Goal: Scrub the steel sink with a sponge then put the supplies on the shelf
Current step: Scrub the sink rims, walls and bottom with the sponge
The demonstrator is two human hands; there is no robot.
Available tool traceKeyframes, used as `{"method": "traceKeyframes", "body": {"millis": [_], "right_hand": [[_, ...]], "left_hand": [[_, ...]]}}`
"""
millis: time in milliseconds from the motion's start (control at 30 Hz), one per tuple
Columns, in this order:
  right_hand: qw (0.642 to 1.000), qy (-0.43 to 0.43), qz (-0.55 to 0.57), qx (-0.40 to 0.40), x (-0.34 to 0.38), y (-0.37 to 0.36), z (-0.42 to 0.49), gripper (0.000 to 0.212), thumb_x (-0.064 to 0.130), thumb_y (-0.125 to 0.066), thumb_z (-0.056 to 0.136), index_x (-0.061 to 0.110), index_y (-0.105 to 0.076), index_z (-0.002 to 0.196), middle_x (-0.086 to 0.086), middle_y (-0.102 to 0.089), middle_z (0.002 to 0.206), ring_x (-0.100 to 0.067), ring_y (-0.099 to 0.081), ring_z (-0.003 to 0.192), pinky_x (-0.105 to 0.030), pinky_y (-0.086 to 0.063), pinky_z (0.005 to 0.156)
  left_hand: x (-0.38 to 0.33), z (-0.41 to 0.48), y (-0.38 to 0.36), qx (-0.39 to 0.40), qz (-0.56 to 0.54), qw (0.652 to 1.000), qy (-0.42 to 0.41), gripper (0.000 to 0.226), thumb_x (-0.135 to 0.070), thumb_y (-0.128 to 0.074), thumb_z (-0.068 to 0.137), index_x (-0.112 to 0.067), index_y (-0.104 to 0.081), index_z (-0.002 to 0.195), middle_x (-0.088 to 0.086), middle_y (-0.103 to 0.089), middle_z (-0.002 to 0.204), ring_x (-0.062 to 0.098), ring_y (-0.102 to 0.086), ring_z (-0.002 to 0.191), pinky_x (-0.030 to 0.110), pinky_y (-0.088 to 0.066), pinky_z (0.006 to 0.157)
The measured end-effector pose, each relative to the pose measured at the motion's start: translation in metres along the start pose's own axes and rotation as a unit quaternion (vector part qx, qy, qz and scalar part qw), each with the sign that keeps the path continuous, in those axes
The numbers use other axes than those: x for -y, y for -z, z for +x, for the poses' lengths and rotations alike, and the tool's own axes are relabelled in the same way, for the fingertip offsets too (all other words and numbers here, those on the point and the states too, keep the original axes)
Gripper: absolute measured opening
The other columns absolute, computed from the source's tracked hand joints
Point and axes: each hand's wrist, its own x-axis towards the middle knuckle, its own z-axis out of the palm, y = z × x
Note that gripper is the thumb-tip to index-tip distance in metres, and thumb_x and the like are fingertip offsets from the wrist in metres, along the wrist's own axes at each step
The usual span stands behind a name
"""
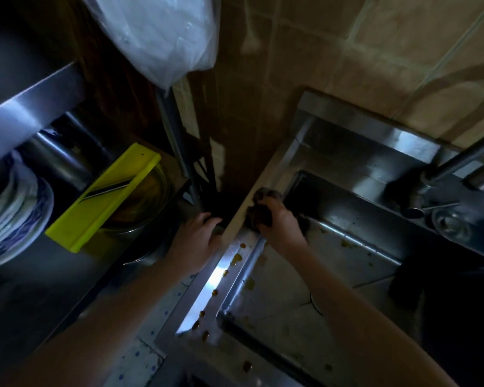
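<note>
The steel sink (347, 255) fills the right half of the head view, its left rim (221, 277) shiny and spotted with brown drops. My right hand (280, 222) presses a dark scrubbing sponge (263, 208) against the far end of that rim, fingers closed around it. My left hand (199, 236) grips the outer left edge of the sink, fingers curled over the side. Brown specks lie on the sink floor.
A steel shelf unit (25, 107) stands at the left with stacked blue-patterned plates (11, 219), a yellow slicer (106, 196) lying over a glass bowl (148, 196), and a plastic bag (162, 32) above. The tap (444, 174) rises at the right by the tiled wall.
</note>
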Motion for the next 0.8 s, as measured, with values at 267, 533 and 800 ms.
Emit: {"method": "traceKeyframes", "body": {"millis": [267, 533, 800], "right_hand": [[0.999, 0.041, -0.025, 0.022, 0.011, -0.027, -0.043, 0.055, 0.009, -0.063, 0.083, 0.012, -0.046, 0.136, -0.009, -0.046, 0.141, -0.027, -0.048, 0.126, -0.029, -0.041, 0.099], [1.0, 0.006, -0.03, 0.003, 0.015, -0.021, -0.03, 0.053, -0.004, -0.057, 0.083, 0.011, -0.049, 0.133, -0.014, -0.054, 0.131, -0.03, -0.055, 0.117, -0.026, -0.043, 0.093], [0.997, -0.061, -0.039, -0.03, 0.024, -0.026, -0.021, 0.055, -0.005, -0.051, 0.084, 0.014, -0.045, 0.136, -0.014, -0.049, 0.137, -0.03, -0.05, 0.122, -0.033, -0.043, 0.1]], "left_hand": [[0.017, -0.059, -0.012, 0.004, -0.006, 1.0, 0.021, 0.042, -0.033, -0.046, 0.095, -0.025, -0.043, 0.136, 0.004, -0.042, 0.138, 0.025, -0.044, 0.123, 0.039, -0.039, 0.1], [0.031, -0.098, -0.023, -0.002, -0.018, 1.0, 0.017, 0.043, -0.03, -0.046, 0.096, -0.03, -0.039, 0.139, 0.001, -0.041, 0.142, 0.019, -0.04, 0.129, 0.031, -0.038, 0.102], [0.039, -0.125, -0.024, -0.014, -0.046, 0.999, 0.011, 0.044, -0.027, -0.046, 0.097, -0.029, -0.039, 0.141, 0.0, -0.037, 0.144, 0.017, -0.036, 0.132, 0.024, -0.032, 0.104]]}}
